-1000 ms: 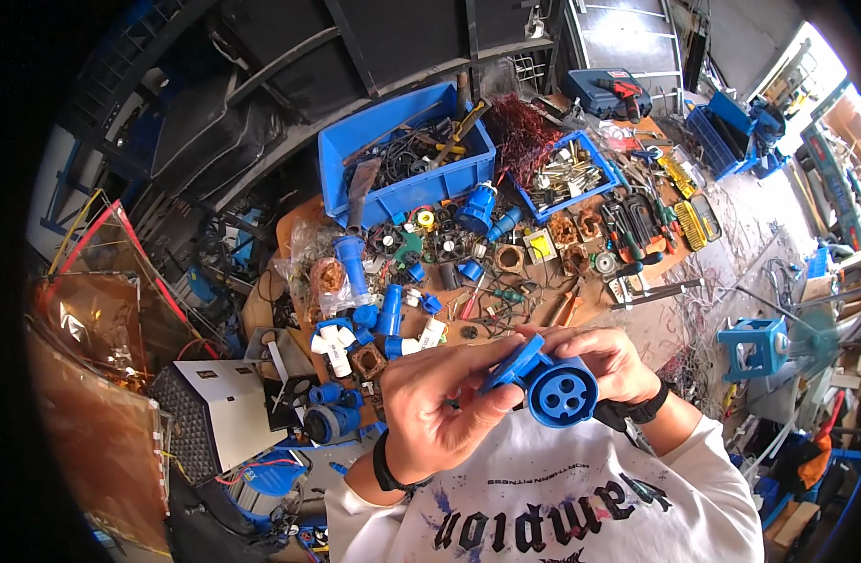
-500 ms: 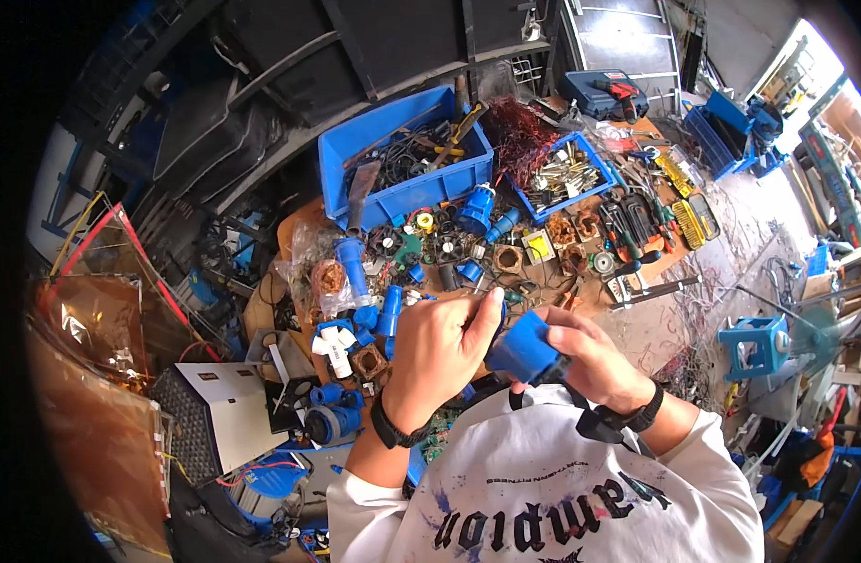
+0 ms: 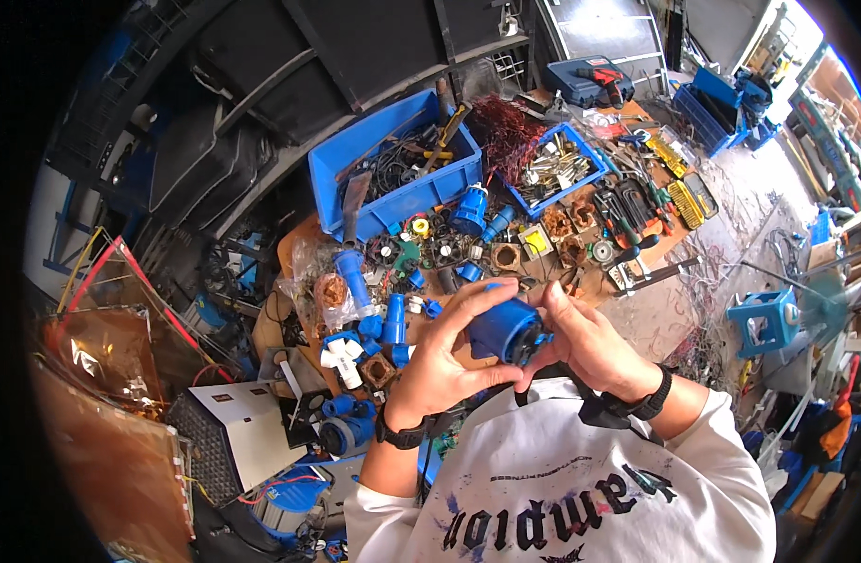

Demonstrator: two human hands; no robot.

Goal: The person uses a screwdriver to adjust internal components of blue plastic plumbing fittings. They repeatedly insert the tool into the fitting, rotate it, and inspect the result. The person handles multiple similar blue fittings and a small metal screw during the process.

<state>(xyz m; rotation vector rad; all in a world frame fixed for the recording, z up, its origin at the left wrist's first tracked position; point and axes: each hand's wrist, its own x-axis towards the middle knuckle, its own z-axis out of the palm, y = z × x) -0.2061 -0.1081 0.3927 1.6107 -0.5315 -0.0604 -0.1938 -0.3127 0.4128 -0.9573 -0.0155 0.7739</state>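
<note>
A blue cylindrical housing with a dark, uneven end is held up in front of my chest. My left hand wraps round its left side, thumb and fingers curved over and under it. At the dark end, my right hand closes in with its thumb above and its fingers below; part of its grip is hidden behind the piece. Just beyond on the bench lie a blue tapered tube and a white pipe fitting.
A large blue crate of tools and cables stands at the back, beside a blue tray of metal parts. Pliers and screwdrivers lie on the right of the bench near a yellow bit set. A blue stool is at the right.
The blue housing has turned so its dark end faces right. My left hand has opened from a closed fist and wrapped round it; my right hand has shifted to its end.
</note>
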